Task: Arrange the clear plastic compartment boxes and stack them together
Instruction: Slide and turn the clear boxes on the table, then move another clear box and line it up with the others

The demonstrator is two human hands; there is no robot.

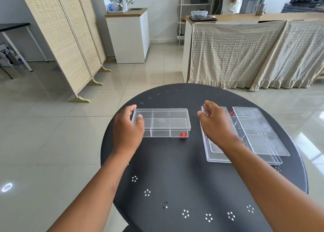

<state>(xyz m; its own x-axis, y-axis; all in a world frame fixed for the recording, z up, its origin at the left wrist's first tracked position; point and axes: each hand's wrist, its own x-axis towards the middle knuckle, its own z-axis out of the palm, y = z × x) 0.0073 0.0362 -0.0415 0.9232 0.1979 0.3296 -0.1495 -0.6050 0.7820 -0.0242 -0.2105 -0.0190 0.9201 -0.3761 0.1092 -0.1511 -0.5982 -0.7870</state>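
On a round black table [175, 170] with small clusters of punched holes stand 3 clear plastic compartment boxes. The left box [163, 122] sits closed and flat, lengthwise across the view, with a red label [183, 134] at its near right corner and inner dividers showing through the lid. The left hand [128, 126] is at this box's left end, fingers spread apart, with the thumb over the near left corner of the lid and the other fingers reaching round the far left corner; whether they press on the plastic cannot be told. Well apart to the right lie the other 2 boxes, running away from the viewer: a lower box [217, 154] flat on the table, and an upper box [259, 131] resting on it, shifted to the right and slightly askew, so they are not lined up. The right hand [216, 124] hovers over the far left part of the lower box, open and loosely cupped, gripping nothing. Between the left box and the pair, the table is bare.
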